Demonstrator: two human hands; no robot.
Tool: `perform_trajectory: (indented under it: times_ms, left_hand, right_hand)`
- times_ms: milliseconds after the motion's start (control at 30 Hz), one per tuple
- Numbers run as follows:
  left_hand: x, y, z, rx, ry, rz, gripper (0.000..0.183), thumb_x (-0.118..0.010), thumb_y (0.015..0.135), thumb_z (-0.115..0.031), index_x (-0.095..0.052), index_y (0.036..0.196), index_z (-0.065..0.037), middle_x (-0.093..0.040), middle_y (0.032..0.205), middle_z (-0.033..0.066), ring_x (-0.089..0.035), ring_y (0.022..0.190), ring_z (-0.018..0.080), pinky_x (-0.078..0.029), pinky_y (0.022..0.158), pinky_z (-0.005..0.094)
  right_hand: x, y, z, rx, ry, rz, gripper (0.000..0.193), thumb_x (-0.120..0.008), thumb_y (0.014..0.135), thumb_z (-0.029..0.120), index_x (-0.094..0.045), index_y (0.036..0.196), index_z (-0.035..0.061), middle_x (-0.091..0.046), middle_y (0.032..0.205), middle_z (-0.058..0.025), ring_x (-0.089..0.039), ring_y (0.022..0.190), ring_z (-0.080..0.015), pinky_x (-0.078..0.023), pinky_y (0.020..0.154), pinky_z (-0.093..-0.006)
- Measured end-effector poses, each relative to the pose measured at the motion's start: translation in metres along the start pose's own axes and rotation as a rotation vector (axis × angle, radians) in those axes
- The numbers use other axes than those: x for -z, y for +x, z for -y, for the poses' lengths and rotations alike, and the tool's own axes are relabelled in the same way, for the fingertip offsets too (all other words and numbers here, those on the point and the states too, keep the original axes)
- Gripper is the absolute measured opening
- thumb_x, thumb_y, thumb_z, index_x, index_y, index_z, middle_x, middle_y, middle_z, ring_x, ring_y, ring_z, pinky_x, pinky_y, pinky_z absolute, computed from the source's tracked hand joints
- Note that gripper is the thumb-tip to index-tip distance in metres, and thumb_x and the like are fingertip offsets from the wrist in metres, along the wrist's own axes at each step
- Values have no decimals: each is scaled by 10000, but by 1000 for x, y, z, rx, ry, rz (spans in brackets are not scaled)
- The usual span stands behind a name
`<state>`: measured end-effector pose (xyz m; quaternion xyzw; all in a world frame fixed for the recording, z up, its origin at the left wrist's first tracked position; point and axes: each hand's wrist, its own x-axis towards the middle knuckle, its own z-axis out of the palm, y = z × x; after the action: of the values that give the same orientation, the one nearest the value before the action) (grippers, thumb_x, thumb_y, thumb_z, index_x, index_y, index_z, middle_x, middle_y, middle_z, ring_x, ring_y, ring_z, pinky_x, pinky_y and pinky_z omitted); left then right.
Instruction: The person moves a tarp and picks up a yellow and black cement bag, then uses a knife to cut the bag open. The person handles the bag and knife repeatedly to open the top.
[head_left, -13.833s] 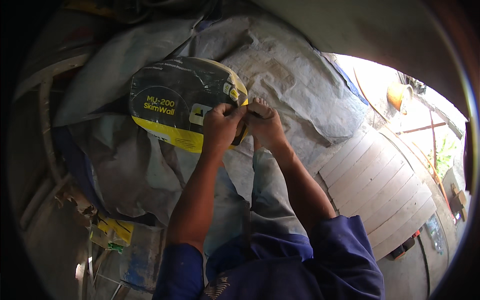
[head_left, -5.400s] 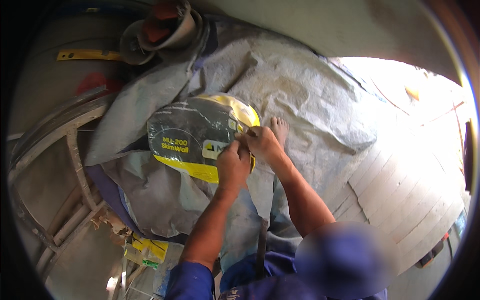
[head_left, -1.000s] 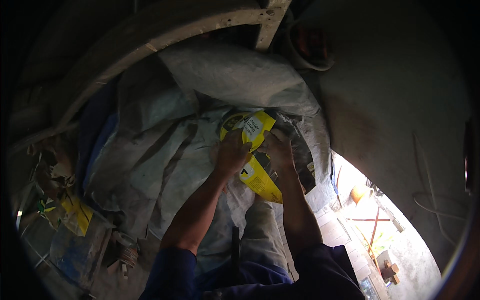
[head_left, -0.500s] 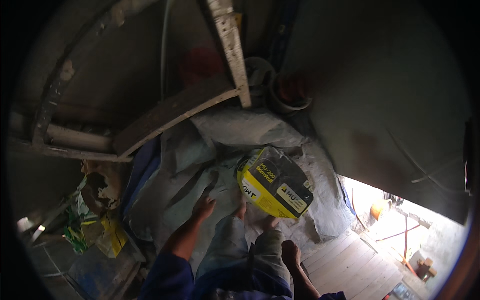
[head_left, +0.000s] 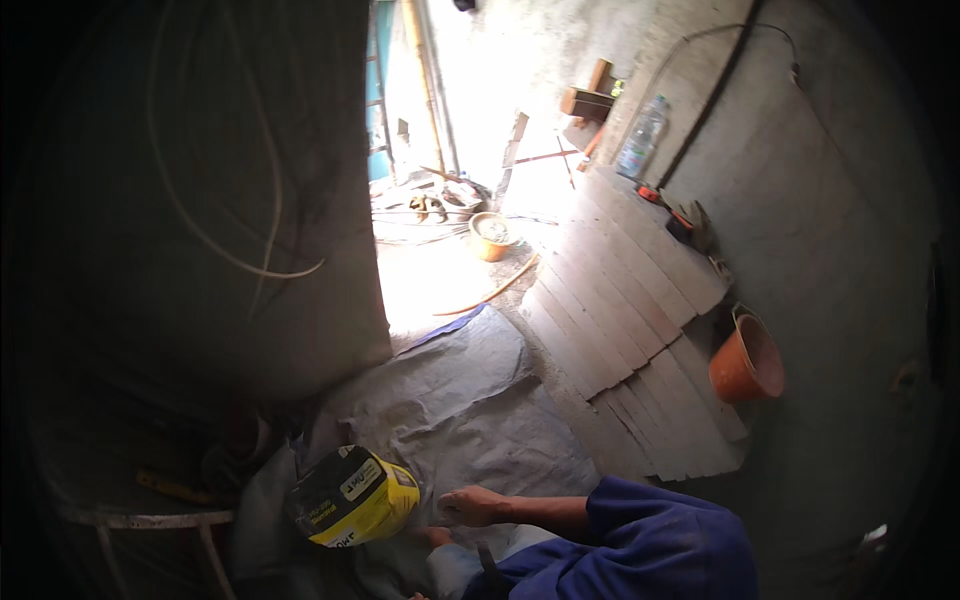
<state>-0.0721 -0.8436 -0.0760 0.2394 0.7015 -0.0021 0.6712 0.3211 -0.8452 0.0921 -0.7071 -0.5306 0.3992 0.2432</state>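
My right hand (head_left: 474,506) hangs above the grey sheet (head_left: 470,400), fingers curled in, and nothing shows in it. Its forearm comes from a blue sleeve at the lower right. Just left of this hand, apart from it, a black and yellow bag (head_left: 350,500) with white label patches stands on the sheet. The bag looks bulky and partly crumpled at the top. Below my hand one bare foot (head_left: 435,537) shows by the bag. My left hand cannot be made out; only a speck of skin appears at the lower edge.
Pale planks or tiles (head_left: 630,310) lie overlapping right of the sheet. An orange bucket (head_left: 745,360) leans beyond them. A plastic bottle (head_left: 643,135) and a glove (head_left: 697,228) lie by the wall. A dark panel (head_left: 270,180) borders the bright opening, where another bucket (head_left: 490,237) stands.
My view has swung to the right, bringing the bright opening, planks and orange bucket into sight. The bag now appears farther left. My left hand has dropped out of clear sight.
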Motion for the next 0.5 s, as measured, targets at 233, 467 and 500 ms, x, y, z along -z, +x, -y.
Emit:
perform_trajectory:
  times_ms: [233, 467, 500]
  left_hand:
    - [-93, -16, -65, -285, 374, 141, 315, -580, 1001, -428, -622, 1010, -116, -625, 873, 32, -587, 720, 186, -490, 572, 341]
    - [-214, -16, -66, -342, 740, 359, 327, -651, 947, -456, -622, 1045, -144, -627, 871, 22, -587, 721, 200, -497, 597, 367]
    - [-240, -16, -70, -328, 816, 392, 329, -652, 948, -454, -621, 1055, -144, -629, 879, 24, -589, 725, 200, -497, 598, 367]
  right_hand:
    - [31, -291, -121, -486, 24, -228, 247, -602, 957, 259, -668, 1106, 74, -698, 1102, -201, -654, 1042, -405, -495, 865, -496]
    - [-7, -518, -138, -1022, 199, -519, 296, -537, 951, 252, -686, 1139, 78, -714, 1096, -171, -666, 1030, -368, -498, 906, -479]
    - [-20, -536, -134, -1090, 231, -557, 299, -530, 952, 252, -691, 1130, 74, -718, 1080, -168, -670, 1015, -365, -502, 902, -473]
